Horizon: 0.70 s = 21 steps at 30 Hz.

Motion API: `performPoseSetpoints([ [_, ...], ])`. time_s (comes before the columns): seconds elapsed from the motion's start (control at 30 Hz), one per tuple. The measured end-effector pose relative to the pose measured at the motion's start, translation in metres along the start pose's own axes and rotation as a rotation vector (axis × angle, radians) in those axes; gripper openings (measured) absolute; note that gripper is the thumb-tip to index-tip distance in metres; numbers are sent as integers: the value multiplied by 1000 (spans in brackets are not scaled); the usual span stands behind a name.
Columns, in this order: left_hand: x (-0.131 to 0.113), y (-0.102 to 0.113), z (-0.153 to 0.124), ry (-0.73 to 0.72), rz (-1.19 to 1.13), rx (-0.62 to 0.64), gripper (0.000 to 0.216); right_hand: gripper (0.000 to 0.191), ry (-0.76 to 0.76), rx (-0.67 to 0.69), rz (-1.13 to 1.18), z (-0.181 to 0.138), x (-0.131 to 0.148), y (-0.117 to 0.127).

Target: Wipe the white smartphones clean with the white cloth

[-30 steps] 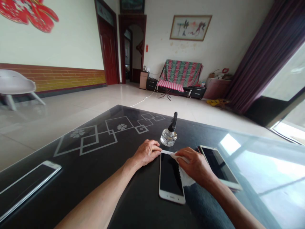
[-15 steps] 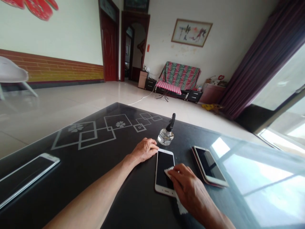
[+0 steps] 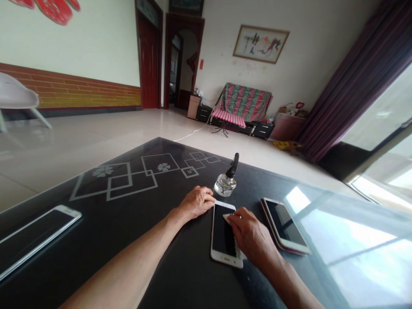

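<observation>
A white phone (image 3: pixel 220 234) with a dark screen lies face up on the black glass table (image 3: pixel 128 240). My left hand (image 3: pixel 196 201) rests curled against the phone's top left corner and steadies it. My right hand (image 3: pixel 251 236) presses a small white cloth (image 3: pixel 232 219) onto the screen, fingers closed over it. Only the cloth's edges show from under that hand.
A small clear bottle with a black nozzle (image 3: pixel 226 182) stands just behind the phone. A second phone (image 3: pixel 285 225) lies to the right, and a third (image 3: pixel 35 238) at the table's left edge. Beyond are tiled floor, a white chair (image 3: pixel 16 101) and a covered sofa (image 3: pixel 244 103).
My right hand wiped the cloth from the top of the screen down to its lower part, then came back up towards the top. The left hand stayed at the phone's corner.
</observation>
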<state>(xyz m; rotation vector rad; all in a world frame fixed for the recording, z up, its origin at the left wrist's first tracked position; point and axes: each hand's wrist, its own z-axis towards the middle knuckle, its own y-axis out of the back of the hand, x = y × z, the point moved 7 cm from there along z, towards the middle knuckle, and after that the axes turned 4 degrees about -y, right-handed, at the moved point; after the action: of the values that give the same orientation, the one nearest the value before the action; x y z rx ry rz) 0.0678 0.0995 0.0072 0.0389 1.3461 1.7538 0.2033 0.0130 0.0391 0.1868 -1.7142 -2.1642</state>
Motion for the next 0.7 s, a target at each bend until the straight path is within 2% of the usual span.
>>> performPoseSetpoints([
  [0.17, 1, -1, 0, -5, 14, 0, 18, 26, -33, -48, -27, 26, -11, -4],
  [0.27, 1, -1, 0, -16, 18, 1, 17, 26, -49, -54, -20, 31, -12, -5],
  [0.7, 1, -2, 2, -59, 44, -18, 18, 26, -36, -75, 36, -21, 11, 4],
])
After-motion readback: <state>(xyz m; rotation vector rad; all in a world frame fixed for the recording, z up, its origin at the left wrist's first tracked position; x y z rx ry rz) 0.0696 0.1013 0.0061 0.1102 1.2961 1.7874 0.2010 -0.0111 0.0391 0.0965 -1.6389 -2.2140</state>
